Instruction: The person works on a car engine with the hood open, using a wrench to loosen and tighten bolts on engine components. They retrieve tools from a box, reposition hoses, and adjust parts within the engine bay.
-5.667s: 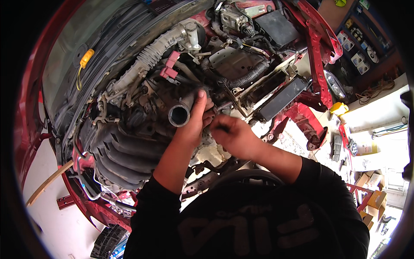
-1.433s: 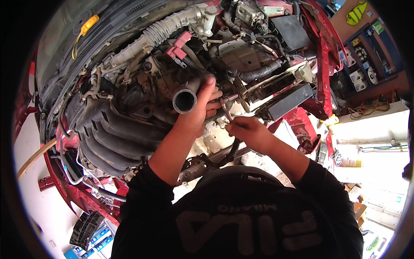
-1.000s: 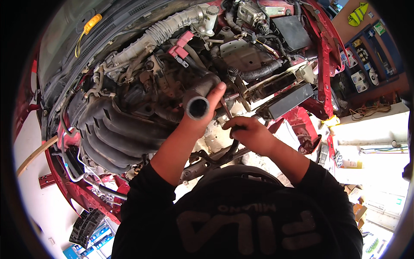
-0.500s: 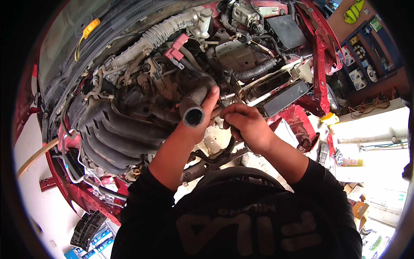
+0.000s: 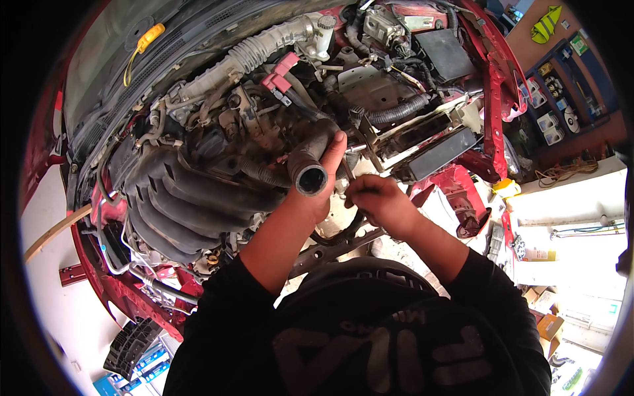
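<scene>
My right hand [image 5: 382,206] is closed around the lower end of a slim dark handle, which looks like a ratchet [image 5: 348,170]. A shiny metal socket or extension [image 5: 356,148] shows by its upper end, pointing into the front of the engine bay. My left hand [image 5: 321,199] reaches up beside a thick black radiator hose [image 5: 305,157], whose open end faces me. The left thumb lies stretched along the hose's right side, close to the ratchet's upper end. The other left fingers are hidden, so what they hold does not show.
Left of my hands is a ribbed black intake manifold [image 5: 178,208]. Beyond lie a grey corrugated air duct [image 5: 254,56], a red plastic cover [image 5: 281,78] and a flat metal tray [image 5: 370,89]. The red body frame [image 5: 492,119] borders the right side; a wooden stick [image 5: 56,231] juts in at left.
My right hand has moved slightly down and right from my left hand, exposing the ratchet handle between them. The whole view has shifted a little; my left hand stays beside the hose.
</scene>
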`<state>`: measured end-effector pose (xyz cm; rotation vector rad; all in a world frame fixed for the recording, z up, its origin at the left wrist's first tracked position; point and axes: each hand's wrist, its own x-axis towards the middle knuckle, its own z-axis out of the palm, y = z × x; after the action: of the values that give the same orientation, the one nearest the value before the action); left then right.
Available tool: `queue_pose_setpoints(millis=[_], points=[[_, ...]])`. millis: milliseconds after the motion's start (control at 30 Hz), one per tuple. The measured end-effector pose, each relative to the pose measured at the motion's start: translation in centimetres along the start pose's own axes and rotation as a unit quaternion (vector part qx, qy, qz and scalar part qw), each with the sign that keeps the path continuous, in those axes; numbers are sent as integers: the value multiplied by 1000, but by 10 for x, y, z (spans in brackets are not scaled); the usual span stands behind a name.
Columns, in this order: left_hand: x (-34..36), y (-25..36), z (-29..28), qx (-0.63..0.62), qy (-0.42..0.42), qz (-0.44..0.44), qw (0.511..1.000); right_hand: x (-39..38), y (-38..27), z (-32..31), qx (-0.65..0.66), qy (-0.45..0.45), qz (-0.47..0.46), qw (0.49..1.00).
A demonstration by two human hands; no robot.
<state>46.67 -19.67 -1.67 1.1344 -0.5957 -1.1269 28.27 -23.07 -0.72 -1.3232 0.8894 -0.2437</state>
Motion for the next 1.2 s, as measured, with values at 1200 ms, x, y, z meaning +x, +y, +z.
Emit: queue_pose_setpoints(millis=[1200], points=[[7,26,-18,26,-40,-86,995,-2,-17,6,-74,-3,-67,995]])
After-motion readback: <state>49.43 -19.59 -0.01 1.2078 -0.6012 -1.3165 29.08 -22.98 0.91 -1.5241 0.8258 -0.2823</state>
